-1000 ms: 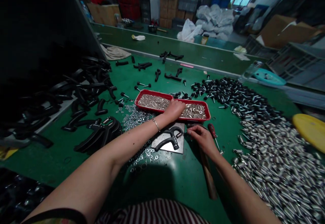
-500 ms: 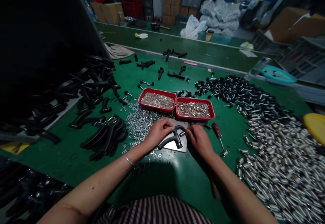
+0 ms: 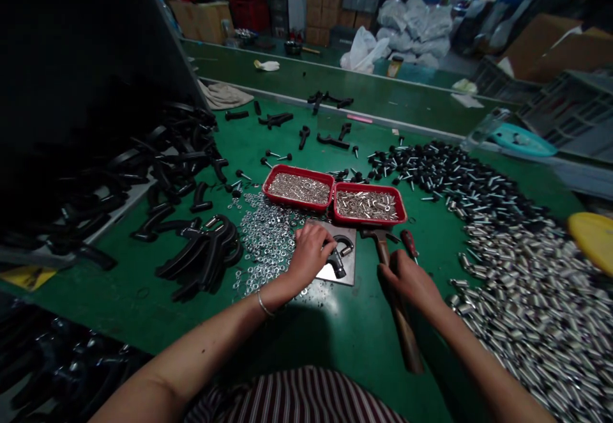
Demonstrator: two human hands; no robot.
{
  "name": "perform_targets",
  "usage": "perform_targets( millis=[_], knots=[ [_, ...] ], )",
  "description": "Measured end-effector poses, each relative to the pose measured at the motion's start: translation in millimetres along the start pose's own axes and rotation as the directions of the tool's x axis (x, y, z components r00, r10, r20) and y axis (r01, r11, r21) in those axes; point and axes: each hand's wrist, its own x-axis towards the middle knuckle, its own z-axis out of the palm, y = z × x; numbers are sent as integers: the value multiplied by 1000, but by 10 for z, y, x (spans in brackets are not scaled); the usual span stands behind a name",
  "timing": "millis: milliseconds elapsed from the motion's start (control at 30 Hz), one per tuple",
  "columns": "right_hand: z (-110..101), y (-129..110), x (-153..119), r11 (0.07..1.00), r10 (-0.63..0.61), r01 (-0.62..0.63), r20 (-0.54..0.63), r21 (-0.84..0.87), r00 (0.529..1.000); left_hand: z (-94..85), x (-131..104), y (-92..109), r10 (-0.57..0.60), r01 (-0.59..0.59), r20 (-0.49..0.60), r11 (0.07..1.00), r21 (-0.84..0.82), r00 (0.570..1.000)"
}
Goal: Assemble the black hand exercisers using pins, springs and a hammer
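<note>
My left hand (image 3: 312, 252) has its fingers closed on a black curved forked handle part (image 3: 341, 263). The part lies on a metal plate (image 3: 349, 273), and a small silver cylinder sits in its curved end. Some of the part is hidden under the hand. My right hand (image 3: 416, 281) is to the right of the plate, its fingers curled and its thumb over the wooden handle of a hammer (image 3: 403, 333). The hammer lies on the table with its head near the red tray.
Two red trays (image 3: 334, 202) of small metal pieces stand behind the plate. Loose nuts (image 3: 263, 244) spread at left, beside stacked black handles (image 3: 205, 257). A red screwdriver (image 3: 408, 242), black-headed bolts (image 3: 440, 170) and a pile of silver cylinders (image 3: 541, 308) lie at right.
My right hand has left the black part and moved right and down to the hammer handle. My left hand has shifted a little right and down over the part.
</note>
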Motion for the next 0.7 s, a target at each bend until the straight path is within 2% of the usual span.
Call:
perform_targets(
  millis=[100, 200, 300, 400, 467, 567, 633, 700],
  knots=[
    [-3, 76, -109, 934, -39, 62, -72, 352, 997, -18, 8, -26, 185, -191, 105, 981, 45, 977],
    [-80, 6, -276, 864, -163, 223, -169, 452, 972, -30, 16, -64, 278, -287, 158, 957, 41, 948],
    [-158, -101, -403, 841, -277, 345, -217, 417, 936, -55, 14, -77, 276, -284, 168, 958, 30, 947],
    [-220, -190, -446, 819, -380, 402, -139, 410, 915, -136, -13, -67, 278, -287, 191, 957, 25, 941],
    [-263, -263, -459, 820, -374, 380, -101, 429, 922, -212, -49, -66, 268, -279, 215, 960, 23, 939],
    [-312, -412, -471, 819, -304, 353, -179, 452, 936, -287, -115, -83, 240, -249, 248, 969, 5, 939],
    [-315, -504, -449, 804, -349, 397, -189, 442, 918, -282, -152, -95, 207, -212, 234, 977, -6, 950],
    [-287, -550, -405, 787, -422, 433, -129, 440, 897, -248, -174, -98, 174, -179, 206, 984, 4, 963]
  ],
)
